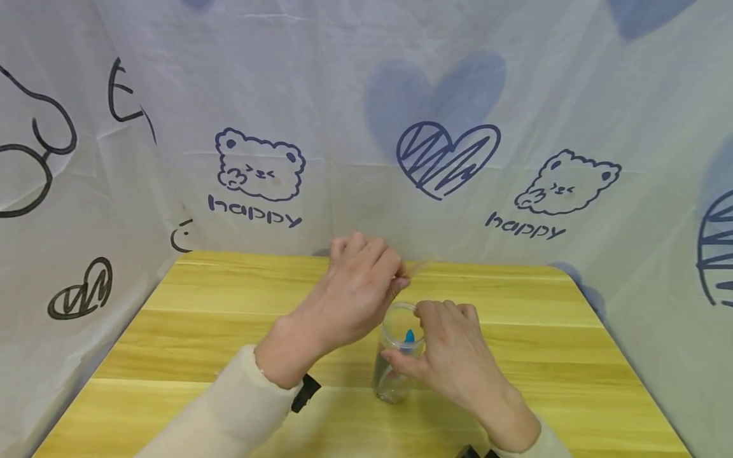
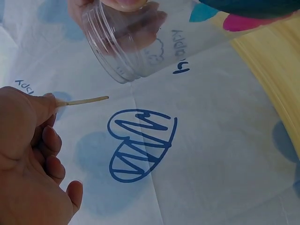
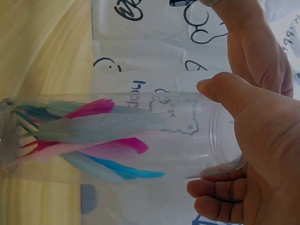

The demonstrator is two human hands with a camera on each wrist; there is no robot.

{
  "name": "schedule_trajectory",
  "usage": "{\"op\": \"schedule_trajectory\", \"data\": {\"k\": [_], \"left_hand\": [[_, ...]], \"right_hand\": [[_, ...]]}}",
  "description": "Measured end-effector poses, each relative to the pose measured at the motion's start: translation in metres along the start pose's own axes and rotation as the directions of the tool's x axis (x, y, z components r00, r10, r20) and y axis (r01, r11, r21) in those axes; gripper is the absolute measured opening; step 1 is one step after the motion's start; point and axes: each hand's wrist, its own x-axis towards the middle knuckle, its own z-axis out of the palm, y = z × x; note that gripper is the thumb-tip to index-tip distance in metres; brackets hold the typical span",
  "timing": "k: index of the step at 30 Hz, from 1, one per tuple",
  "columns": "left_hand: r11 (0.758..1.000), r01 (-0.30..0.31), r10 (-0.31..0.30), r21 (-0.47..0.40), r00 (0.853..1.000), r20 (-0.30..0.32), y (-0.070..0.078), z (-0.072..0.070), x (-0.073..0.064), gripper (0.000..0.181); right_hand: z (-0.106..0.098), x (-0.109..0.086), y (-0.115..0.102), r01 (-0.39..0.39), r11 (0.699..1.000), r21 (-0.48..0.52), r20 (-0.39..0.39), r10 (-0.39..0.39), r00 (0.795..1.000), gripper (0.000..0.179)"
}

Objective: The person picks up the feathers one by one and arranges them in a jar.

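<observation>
A tall clear plastic jar [image 1: 392, 385] stands upright on the table. Inside it lean several feathers [image 3: 103, 126] in grey-green, pink and bright blue. My right hand [image 1: 458, 353] grips the jar around its open mouth, thumb on one side and fingers on the other. Above and just left of the rim, my left hand [image 1: 357, 286] pinches what looks like a feather [image 2: 86, 101], its thin tan quill sticking out past the fingertips. The rest of that feather is mostly hidden by the hand. The quill is apart from the jar.
The wood-grain table [image 1: 189, 318] ends at a pale cloth backdrop [image 1: 343, 127] printed with hearts, bears and lettering. More of the cloth hangs along the left and right sides. Black straps [image 1: 305, 392] sit at the wrists.
</observation>
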Motion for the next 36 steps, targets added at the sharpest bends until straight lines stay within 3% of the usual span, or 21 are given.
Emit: {"op": "schedule_trajectory", "data": {"k": [4,8,19,24,30,36], "left_hand": [[0.999,-0.004,0.004,-0.044,1.0,0.016,0.003,0.003,0.0,0.012],[0.996,-0.004,0.012,-0.093,0.996,0.084,0.004,0.009,-0.001,0.009],[0.989,0.017,0.024,-0.148,0.963,0.268,-0.009,0.022,-0.01,0.005],[0.992,0.023,0.014,-0.121,0.955,0.296,-0.009,0.022,-0.01,0.004],[0.995,0.059,-0.031,-0.078,0.945,0.325,-0.007,0.022,-0.009,0.014],[0.996,0.061,-0.035,-0.07,0.945,0.324,-0.007,0.023,-0.01,0.016]], "right_hand": [[-0.001,0.001,0.0,0.001,1.0,-0.011,0.0,-0.001,1.0,0.066],[-0.002,0.001,0.0,-0.021,1.0,-0.004,0.017,0.021,1.0,0.066],[-0.001,0.0,-0.003,-0.088,0.996,0.024,0.104,0.085,0.991,0.074],[-0.001,0.0,-0.003,-0.083,0.996,0.024,0.089,0.08,0.993,0.072],[0.0,-0.001,-0.001,-0.044,0.999,0.022,0.054,0.043,0.998,0.065],[0.0,-0.001,-0.001,-0.044,0.999,0.027,0.055,0.042,0.998,0.064]]}}
